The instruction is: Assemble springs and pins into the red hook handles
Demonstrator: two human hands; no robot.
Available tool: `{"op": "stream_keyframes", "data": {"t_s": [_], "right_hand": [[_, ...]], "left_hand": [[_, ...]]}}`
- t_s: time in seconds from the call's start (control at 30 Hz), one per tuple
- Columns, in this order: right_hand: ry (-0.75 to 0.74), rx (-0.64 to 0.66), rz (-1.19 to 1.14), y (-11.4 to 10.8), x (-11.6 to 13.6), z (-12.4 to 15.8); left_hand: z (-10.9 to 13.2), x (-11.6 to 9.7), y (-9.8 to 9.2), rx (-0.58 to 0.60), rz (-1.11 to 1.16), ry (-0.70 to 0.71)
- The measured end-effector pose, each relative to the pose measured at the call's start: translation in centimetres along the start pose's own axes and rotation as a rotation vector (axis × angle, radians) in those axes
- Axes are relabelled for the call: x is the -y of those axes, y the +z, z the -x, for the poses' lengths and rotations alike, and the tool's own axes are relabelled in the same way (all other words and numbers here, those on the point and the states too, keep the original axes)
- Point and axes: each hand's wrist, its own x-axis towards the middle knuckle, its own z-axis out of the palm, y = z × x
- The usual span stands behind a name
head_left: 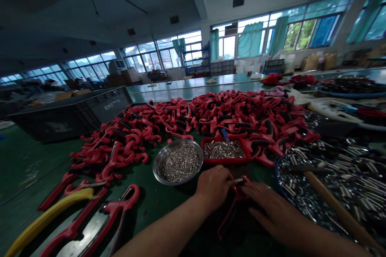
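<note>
Close in front of me, both hands are at a red hooked tool handle (239,196) with a small coil spring (239,181) at its top; its lower arm hangs toward me. The curled fingers of my left hand (214,186) grip it from the left. From the right, my right hand (265,202) has its fingertips against the handle, thumb lower down; the exact contact is partly hidden. Just beyond are a round metal bowl (157,166) of tiny metal pieces and a red tray (224,161) of small metal pins with a blue-handled tool (225,134) in it.
A big pile of red handles (229,108) spans the table behind the bowls. On the right, a hammer (328,198) lies across a basin of springs (358,168). Lower left are a yellow handle (51,221) and red-handled bladed tools (116,211). A dark crate (72,116) stands far left.
</note>
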Motion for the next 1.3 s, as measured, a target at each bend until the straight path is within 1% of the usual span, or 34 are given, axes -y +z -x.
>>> {"op": "stream_keyframes", "data": {"t_s": [0.27,0.37,0.5,0.6,0.77,0.9,0.97,1.07,1.13,1.2,1.23,1.3], "right_hand": [[-0.017,-0.026,-0.048,-0.2,0.1,-0.1],[-0.025,-0.038,-0.038,-0.2,0.0,-0.2],[-0.017,-0.020,-0.028,-0.3,0.2,-0.3],[-0.024,-0.017,-0.019,-0.5,0.3,-0.3],[-0.026,-0.016,0.025,-0.5,0.3,-0.4],[-0.002,0.007,0.042,-0.7,0.4,0.0],[0.006,0.026,0.043,-0.8,0.7,0.1],[-0.006,0.053,0.047,-1.1,1.2,0.0],[-0.023,0.048,0.029,-1.7,1.2,-0.1],[-0.004,-0.030,0.043,-2.4,0.3,0.6],[0.026,-0.105,0.069,-2.8,-0.6,1.4],[0.112,-0.304,0.133,-3.0,-3.2,4.1]], "left_hand": [[0.6,0.3,-0.1,0.009,0.045,0.028],[0.5,0.3,-0.2,0.009,0.051,0.009],[0.3,0.1,-0.3,0.018,0.041,-0.025],[0.3,0.0,-0.4,0.033,0.018,-0.025],[0.7,-0.6,-0.8,0.059,-0.047,0.022],[1.2,-1.8,-0.8,0.105,-0.277,0.120],[1.3,-2.1,-0.6,0.108,-0.352,0.138],[1.6,-2.0,-0.6,0.077,-0.296,0.127],[1.8,-1.5,-0.7,0.065,-0.236,0.143],[2.1,-1.0,-0.9,0.060,-0.175,0.160],[2.2,-0.8,-1.0,0.055,-0.138,0.163],[2.4,-0.5,-1.2,0.019,-0.053,0.152]]}}
